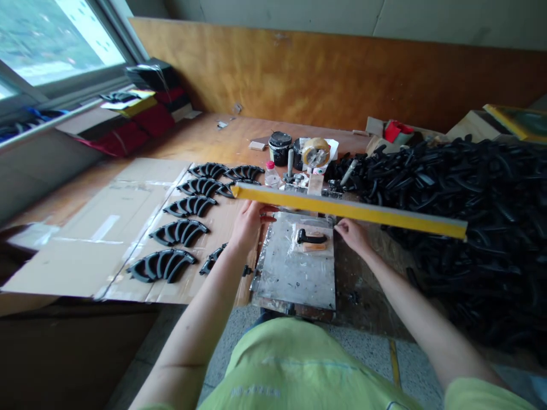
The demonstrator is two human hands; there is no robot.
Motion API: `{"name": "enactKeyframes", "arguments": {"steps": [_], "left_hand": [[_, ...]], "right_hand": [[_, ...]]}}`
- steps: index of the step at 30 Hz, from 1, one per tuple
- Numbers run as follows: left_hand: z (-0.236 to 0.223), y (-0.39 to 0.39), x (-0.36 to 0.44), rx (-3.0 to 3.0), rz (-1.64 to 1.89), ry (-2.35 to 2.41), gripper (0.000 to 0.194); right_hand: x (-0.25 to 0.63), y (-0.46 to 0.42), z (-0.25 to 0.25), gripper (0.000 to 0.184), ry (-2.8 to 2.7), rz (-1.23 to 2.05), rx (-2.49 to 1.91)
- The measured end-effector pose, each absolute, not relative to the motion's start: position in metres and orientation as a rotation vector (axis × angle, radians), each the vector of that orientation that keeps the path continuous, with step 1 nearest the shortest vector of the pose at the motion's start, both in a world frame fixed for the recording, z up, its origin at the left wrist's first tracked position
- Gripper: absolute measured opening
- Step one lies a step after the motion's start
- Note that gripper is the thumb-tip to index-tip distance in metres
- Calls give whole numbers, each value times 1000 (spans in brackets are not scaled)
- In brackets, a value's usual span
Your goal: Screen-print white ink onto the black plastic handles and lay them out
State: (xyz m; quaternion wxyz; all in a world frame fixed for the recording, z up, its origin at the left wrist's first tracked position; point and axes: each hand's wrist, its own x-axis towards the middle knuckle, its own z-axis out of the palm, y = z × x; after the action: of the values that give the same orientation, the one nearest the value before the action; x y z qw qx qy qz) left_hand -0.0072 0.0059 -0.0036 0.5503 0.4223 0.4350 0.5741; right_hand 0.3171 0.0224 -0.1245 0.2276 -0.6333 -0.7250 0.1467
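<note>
- Head view: two bare hands are seen, one at each side of one metal plate.
- Left hand: placed near the plate's far left corner, below the left end of one yellow-and-grey bar. Fingers are extended and slightly parted; no object is seen clasped.
- Right hand: held just beside the plate's right edge, below the bar. Fingers are curled in; whether anything is pinched cannot be told.
- One black curved part is laid on the plate's far half, on one tan block, between the hands.
- Eight fanned groups of black parts are counted on the cardboard at left, one partly hidden by the left forearm.
- Two dark tubs, one red-capped bottle and one tape roll are grouped beyond the bar.
- Two upright grey posts are noted there.
- One large heap of black parts is piled at right; pieces cannot be counted.
</note>
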Motion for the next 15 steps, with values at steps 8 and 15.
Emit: {"name": "enactKeyframes", "arguments": {"steps": [8, 15], "left_hand": [[-69, -47, 22, 728, 783, 1157, 61], [-138, -102, -13, 478, 896, 1354, 37]], "right_hand": [[231, -29, -123, 10, -2244, 344, -1557], [259, -61, -117, 18, -2274, 522, -1678]]}}
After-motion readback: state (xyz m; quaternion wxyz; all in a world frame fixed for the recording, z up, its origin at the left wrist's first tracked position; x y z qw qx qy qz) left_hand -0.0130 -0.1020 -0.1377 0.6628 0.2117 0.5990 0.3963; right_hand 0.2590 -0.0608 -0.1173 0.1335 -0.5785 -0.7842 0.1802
